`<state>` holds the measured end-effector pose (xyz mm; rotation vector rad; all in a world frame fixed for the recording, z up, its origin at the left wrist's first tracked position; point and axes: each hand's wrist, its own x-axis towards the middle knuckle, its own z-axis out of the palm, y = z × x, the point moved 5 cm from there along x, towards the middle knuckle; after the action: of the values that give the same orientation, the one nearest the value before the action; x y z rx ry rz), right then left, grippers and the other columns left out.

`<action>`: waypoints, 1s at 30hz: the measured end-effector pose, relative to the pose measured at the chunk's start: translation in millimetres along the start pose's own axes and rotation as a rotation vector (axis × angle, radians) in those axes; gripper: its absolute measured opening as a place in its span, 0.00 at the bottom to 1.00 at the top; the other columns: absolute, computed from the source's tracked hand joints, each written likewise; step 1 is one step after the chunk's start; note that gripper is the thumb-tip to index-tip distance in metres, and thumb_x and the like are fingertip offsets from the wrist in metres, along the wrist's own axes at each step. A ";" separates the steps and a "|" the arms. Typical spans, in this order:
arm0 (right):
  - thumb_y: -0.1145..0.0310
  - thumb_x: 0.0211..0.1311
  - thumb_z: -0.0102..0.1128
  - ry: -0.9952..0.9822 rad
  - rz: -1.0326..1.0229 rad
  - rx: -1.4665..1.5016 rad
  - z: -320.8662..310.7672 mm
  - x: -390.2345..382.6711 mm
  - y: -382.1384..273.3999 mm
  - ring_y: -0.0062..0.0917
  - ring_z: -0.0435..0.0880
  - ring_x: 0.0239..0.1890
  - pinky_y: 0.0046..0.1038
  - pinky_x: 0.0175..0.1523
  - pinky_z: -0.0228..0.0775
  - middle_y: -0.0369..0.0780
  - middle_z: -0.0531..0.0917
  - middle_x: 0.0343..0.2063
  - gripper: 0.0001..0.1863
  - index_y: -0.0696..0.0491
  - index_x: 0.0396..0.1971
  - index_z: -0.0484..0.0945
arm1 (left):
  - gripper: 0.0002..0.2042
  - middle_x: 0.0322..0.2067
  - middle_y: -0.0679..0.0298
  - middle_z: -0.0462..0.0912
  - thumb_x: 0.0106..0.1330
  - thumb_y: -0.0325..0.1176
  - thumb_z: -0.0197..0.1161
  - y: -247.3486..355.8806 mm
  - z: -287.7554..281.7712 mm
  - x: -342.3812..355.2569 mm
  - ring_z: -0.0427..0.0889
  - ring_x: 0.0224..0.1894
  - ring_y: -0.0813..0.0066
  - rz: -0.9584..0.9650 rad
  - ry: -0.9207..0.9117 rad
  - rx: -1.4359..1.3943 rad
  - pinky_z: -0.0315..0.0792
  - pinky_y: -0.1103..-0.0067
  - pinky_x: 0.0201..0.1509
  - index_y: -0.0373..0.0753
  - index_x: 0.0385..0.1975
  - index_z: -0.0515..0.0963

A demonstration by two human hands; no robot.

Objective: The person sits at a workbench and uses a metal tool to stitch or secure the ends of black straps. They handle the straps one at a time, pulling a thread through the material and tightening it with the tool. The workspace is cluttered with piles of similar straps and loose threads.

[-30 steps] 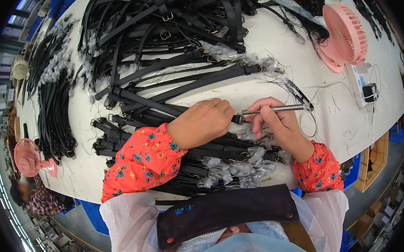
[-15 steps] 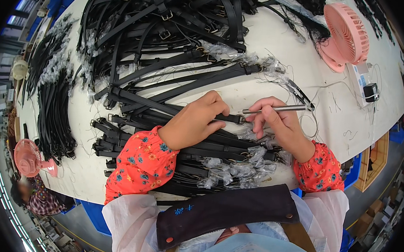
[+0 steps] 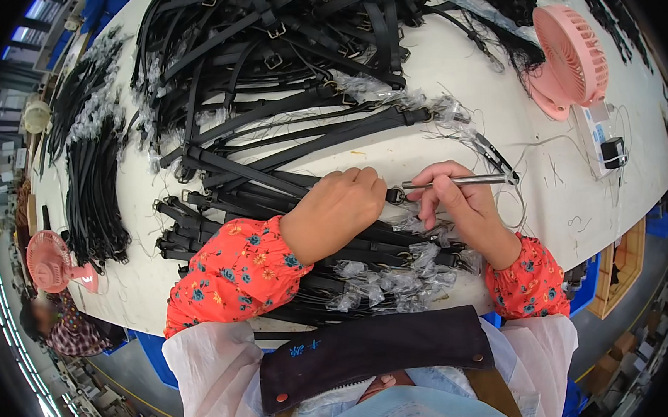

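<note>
My left hand [image 3: 336, 215] is closed over a black belt [image 3: 301, 180], its fingers curled down and partly hiding the strap. The belt's end, with a small metal buckle [image 3: 396, 196], sticks out just right of those fingers. In my right hand [image 3: 462, 210] is a slim silver pen-shaped tool [image 3: 466, 180], pinched between thumb and fingers, with a thin cord at its rear end. The tool's tip points left, close above the buckle end; whether it touches cannot be made out. More black belts [image 3: 323, 250] lie under and in front of my hands, with clear plastic wrap [image 3: 391, 282] around their ends.
A large heap of black buckled belts [image 3: 268, 41] covers the far side of the white table [image 3: 550, 216]. Bundled straps [image 3: 95, 192] lie at left. Pink fans stand at right [image 3: 569, 54] and left [image 3: 50, 261]. A power strip [image 3: 596, 138] sits beside the right fan. Other people work at left.
My left hand has shifted slightly right along the belt, nearer the buckle, and its fingers have closed further over the strap. My right hand and the tool have barely moved.
</note>
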<state>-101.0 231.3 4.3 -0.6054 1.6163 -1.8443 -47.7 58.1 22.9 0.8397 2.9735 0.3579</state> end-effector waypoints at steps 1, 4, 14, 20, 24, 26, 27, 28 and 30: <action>0.58 0.81 0.46 0.001 0.006 0.005 -0.2 0.0 0.0 0.16 0.80 0.24 0.25 0.50 0.77 0.36 0.81 0.24 0.18 0.59 0.49 0.76 | 0.04 0.31 0.55 0.76 0.60 0.24 0.61 -1.3 1.8 -0.7 0.82 0.36 0.55 0.004 0.027 -0.020 0.78 0.66 0.41 0.34 0.31 0.74; 0.58 0.81 0.46 -0.004 0.002 0.009 0.3 0.5 -0.1 0.16 0.80 0.24 0.26 0.51 0.77 0.36 0.81 0.24 0.18 0.59 0.49 0.76 | 0.04 0.30 0.55 0.76 0.60 0.25 0.62 -8.0 7.5 1.7 0.82 0.34 0.54 0.009 0.051 -0.088 0.78 0.64 0.39 0.34 0.30 0.73; 0.58 0.81 0.46 -0.006 0.042 -0.010 -0.7 -0.3 0.4 0.16 0.80 0.24 0.26 0.53 0.77 0.35 0.81 0.24 0.18 0.59 0.49 0.76 | 0.07 0.30 0.53 0.78 0.60 0.26 0.62 -27.8 9.9 6.1 0.82 0.33 0.50 -0.023 0.049 -0.451 0.76 0.63 0.38 0.33 0.33 0.71; 0.60 0.82 0.45 0.014 0.057 -0.019 -2.0 -2.0 -2.0 0.16 0.80 0.26 0.25 0.49 0.78 0.36 0.81 0.25 0.17 0.58 0.50 0.76 | 0.13 0.36 0.59 0.78 0.58 0.24 0.70 -43.8 11.4 -3.3 0.78 0.39 0.57 -0.228 0.142 -0.716 0.74 0.69 0.42 0.37 0.40 0.75; 0.61 0.82 0.45 0.008 -0.094 -0.097 -1.8 0.0 -2.9 0.17 0.81 0.28 0.23 0.42 0.77 0.38 0.82 0.28 0.17 0.58 0.53 0.76 | 0.17 0.45 0.60 0.75 0.57 0.28 0.73 -41.6 0.6 -11.5 0.73 0.48 0.57 -0.105 0.161 -0.533 0.71 0.68 0.51 0.38 0.45 0.77; 0.61 0.82 0.45 0.006 -0.087 -0.110 -1.6 -1.4 -4.4 0.18 0.81 0.30 0.22 0.40 0.76 0.39 0.83 0.30 0.17 0.58 0.54 0.76 | 0.17 0.46 0.60 0.74 0.56 0.29 0.73 -41.8 2.6 -13.7 0.72 0.49 0.57 -0.097 0.135 -0.527 0.70 0.67 0.53 0.38 0.45 0.77; 0.61 0.82 0.45 -0.004 -0.099 -0.114 -2.2 -1.6 -4.4 0.18 0.81 0.30 0.22 0.40 0.76 0.39 0.83 0.31 0.17 0.58 0.54 0.76 | 0.17 0.46 0.60 0.74 0.56 0.29 0.73 -41.8 3.0 -13.1 0.73 0.48 0.57 -0.090 0.142 -0.532 0.70 0.67 0.54 0.38 0.45 0.78; 0.61 0.82 0.45 -0.014 -0.112 -0.119 -2.9 -1.9 -3.7 0.18 0.81 0.31 0.23 0.40 0.75 0.39 0.83 0.32 0.17 0.58 0.54 0.76 | 0.17 0.46 0.60 0.75 0.56 0.29 0.73 -41.6 3.2 -13.0 0.73 0.47 0.57 -0.084 0.149 -0.536 0.70 0.67 0.54 0.38 0.44 0.78; 0.61 0.82 0.46 -0.012 -0.124 -0.140 -3.0 -1.9 -5.3 0.19 0.81 0.32 0.23 0.41 0.75 0.40 0.83 0.33 0.17 0.58 0.55 0.76 | 0.17 0.46 0.59 0.75 0.57 0.29 0.74 -41.8 4.2 -13.2 0.73 0.48 0.57 -0.095 0.144 -0.528 0.70 0.68 0.53 0.39 0.46 0.78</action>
<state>-102.4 235.2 9.1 -0.7927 1.7460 -1.8214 -57.5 17.6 8.8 0.6269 2.7963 1.1715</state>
